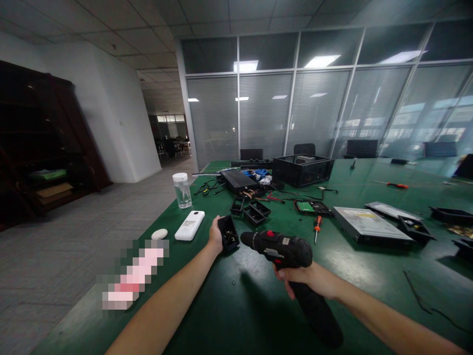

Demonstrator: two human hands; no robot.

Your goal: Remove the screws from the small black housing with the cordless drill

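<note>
My left hand [215, 235] is closed around the left side of a small black box [229, 232], tilted so its open side faces me. Small brass-coloured pieces, perhaps screws, lie inside it. In my right hand [295, 277] is a black cordless drill [283, 248] with red marks, gripped by its handle. The drill's chuck points left, close to the box's right edge; I cannot tell whether a bit touches it. Just beyond the box stand several similar black boxes [254, 215] on the green table [207, 315].
An orange screwdriver [318, 226], a green circuit board [306, 207] and a silver disc drive [369, 224] lie to the right. Farther back is a black computer case [303, 170] among cables. A clear jar [182, 191] and a white device [189, 226] stand left.
</note>
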